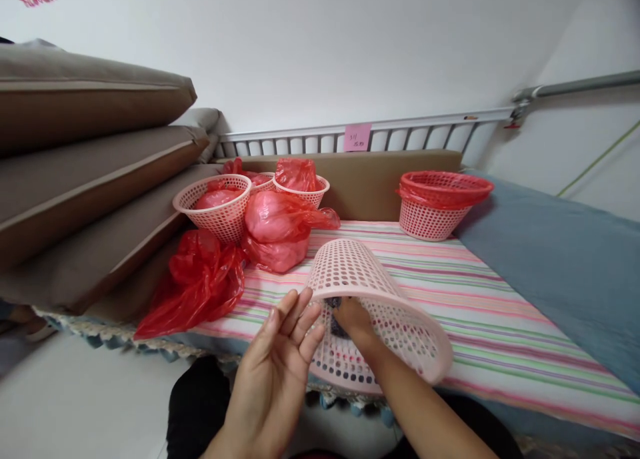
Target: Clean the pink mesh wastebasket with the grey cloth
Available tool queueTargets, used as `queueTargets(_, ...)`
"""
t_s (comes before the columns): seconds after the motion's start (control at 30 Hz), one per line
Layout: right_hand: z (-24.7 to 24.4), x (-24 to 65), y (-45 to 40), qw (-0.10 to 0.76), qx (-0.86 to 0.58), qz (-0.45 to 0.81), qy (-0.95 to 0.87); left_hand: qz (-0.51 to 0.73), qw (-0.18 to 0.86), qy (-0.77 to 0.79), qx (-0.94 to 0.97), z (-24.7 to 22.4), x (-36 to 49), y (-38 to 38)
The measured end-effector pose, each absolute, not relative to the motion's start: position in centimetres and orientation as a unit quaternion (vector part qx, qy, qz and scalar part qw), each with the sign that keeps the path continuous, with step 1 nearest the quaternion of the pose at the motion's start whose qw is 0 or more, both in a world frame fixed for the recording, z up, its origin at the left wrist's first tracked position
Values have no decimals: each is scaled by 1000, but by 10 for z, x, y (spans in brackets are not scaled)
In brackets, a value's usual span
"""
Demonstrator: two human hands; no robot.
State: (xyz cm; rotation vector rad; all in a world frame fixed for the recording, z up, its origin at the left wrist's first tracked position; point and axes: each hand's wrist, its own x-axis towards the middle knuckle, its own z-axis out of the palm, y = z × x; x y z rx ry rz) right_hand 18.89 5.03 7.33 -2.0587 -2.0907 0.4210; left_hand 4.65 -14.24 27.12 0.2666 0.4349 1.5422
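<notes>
A pale pink plastic basket point(350, 266) with a lattice of holes lies tipped on its side near the front edge, its mouth facing me. My right hand point(354, 318) reaches in through the mouth, its fingers closed on a dark, speckled cloth-like piece point(338, 328) against the inner wall. Part of that piece is hidden behind the hand and basket. Beside the rim on the left, my left hand point(280, 359) has its palm turned up, fingers spread and slightly curled, with nothing in it.
Pink baskets point(220, 212) with red bags stand at the back left. A tied red bag point(277, 229) and a crumpled one point(200, 279) lie before them. At the back right is a red-lined basket point(430, 219). Stacked cushions point(90, 192) rise left of the striped cloth point(500, 326).
</notes>
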Motion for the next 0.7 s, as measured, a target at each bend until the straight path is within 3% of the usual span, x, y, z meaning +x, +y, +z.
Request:
queueTargets(0.43,70,187,51,86,-710,117,-689,704,663,250,42,269,45,-148)
queueTargets(0.7,66,189,54,86,-701,116,-698,700,672,211,123,265,49,-151)
